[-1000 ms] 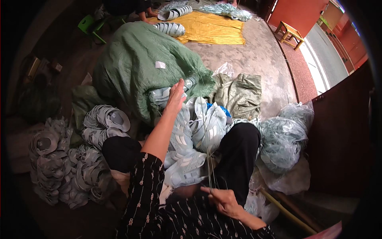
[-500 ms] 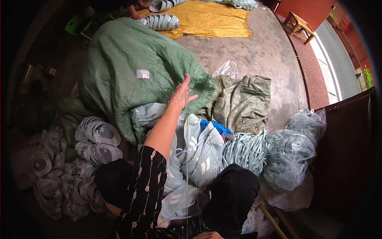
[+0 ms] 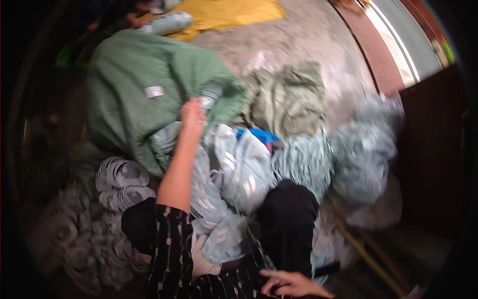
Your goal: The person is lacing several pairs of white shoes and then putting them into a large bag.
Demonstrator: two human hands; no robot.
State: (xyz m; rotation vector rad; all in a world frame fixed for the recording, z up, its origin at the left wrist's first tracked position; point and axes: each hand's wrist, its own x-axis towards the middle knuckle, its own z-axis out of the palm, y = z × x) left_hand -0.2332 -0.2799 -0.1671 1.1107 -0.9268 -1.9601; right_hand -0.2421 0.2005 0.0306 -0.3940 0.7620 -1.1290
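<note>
My left hand (image 3: 193,113) reaches forward, closed on the mouth of a large green woven sack (image 3: 134,74). Grey-blue shoe uppers (image 3: 211,96) show in that opening, right beside the fist. At the lower edge my right hand (image 3: 286,284) has bent fingers, with slack pale green thread (image 3: 256,241) running to its fingertips. Motion blurs both hands. Between my knees lies a heap of light grey-blue uppers with white stripes (image 3: 249,174), and the thread crosses their lower part.
Nested uppers (image 3: 122,174) lie left of my knee. To the right are bundled pale strips (image 3: 303,159), clear plastic bags (image 3: 363,159) and a wooden pole (image 3: 368,254). Beyond are a crumpled olive sack (image 3: 298,99) and a yellow sheet (image 3: 234,20), with another person's hand (image 3: 134,20) by rolled uppers.
My left hand has moved left and closed from spread fingers; uppers now show in the sack's mouth. The thread has gone from taut to slack. More of my right hand is visible.
</note>
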